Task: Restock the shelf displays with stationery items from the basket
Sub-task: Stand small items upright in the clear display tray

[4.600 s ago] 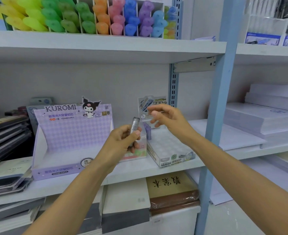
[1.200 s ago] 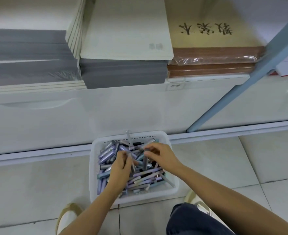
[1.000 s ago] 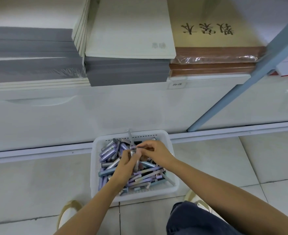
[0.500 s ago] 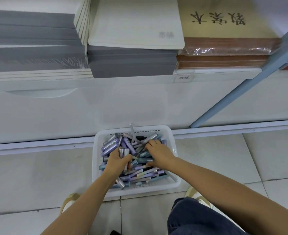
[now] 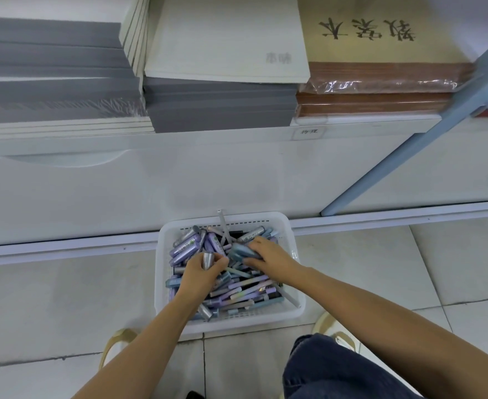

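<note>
Now, change: left hand (image 5: 201, 269) has raised a silver tube (image 5: 207, 260) from the basket (image 5: 291, 311), fingers holding it.
Right hand (image 5: 268, 254): fingers closed on a blue-grey tube (image 5: 238, 251).
Meaning: likely gathering stock before returning to the shelf.

Grey paper stacks (image 5: 58, 90) sit beside a cream notebook (image 5: 225, 41) atop another grey pile. A brown wrapped book stack (image 5: 380, 87) lies just beside it. Pale floor tiles (image 5: 64, 298) spread below.
</note>
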A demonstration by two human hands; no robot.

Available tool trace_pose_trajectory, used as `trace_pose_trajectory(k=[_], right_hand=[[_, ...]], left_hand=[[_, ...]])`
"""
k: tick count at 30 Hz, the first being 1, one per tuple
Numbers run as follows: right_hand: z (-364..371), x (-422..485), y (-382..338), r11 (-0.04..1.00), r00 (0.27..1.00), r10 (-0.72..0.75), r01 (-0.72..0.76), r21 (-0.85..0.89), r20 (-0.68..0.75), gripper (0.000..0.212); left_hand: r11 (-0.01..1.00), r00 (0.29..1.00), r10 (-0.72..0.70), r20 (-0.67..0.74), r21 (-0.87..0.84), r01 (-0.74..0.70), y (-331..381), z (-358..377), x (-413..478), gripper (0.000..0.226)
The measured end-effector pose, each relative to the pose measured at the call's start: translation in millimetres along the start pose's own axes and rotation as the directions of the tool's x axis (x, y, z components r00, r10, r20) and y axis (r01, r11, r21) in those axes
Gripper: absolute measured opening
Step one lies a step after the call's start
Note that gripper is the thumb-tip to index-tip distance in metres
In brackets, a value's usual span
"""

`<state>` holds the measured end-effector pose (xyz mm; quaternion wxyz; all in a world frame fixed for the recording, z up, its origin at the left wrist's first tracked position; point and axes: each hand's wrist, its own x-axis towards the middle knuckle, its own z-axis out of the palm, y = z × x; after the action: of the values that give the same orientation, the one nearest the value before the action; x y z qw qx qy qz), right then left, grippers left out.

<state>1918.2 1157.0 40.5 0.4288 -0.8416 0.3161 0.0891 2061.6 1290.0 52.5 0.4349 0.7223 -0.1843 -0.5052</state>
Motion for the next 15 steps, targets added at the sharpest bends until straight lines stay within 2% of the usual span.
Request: trace_pose_trajectory(k=[3, 6, 10, 13, 15], right_hand=[[-13.8, -4.1, -16.7, 0.974, 0.999, 0.03, -0.021, 0.225, -0.036, 0.023], [-31.0, -13.0, -40.1, 0.909, 0.999, 0.034, -0.019, 0.417, -0.029, 0.029], [-70.0, -26.0, -70.0, 0.887, 0.996, -0.004, 0.043, 0.461, -0.086, 0.031], [-103.0, -40.0, -90.1, 0.86, 0.993, -0.031, 0.083, 0.504, -0.111, 0.027], [-122.6, -52.8, -102.5, 0.847, 0.988, -0.054, 0.123, 0.517, -0.146, 0.022]], left_hand=[[0.998, 1.0, 0.01, -0.005, -0.056, -0.011, 12.9, 8.5, -1.7, 0.023], [0.983, 0.993, 0.082, -0.088, -0.158, -0.095, 32.2, 17.0, -4.8, 0.025], [0.927, 0.979, 0.182, -0.087, -0.318, -0.201, 67.6, 22.9, -13.1, 0.033], [0.892, 0.958, 0.27, -0.094, -0.351, -0.286, 100.3, 27.8, -20.7, 0.02], [0.875, 0.948, 0.279, -0.151, -0.366, -0.316, 123.2, 28.5, -27.2, 0.024]])
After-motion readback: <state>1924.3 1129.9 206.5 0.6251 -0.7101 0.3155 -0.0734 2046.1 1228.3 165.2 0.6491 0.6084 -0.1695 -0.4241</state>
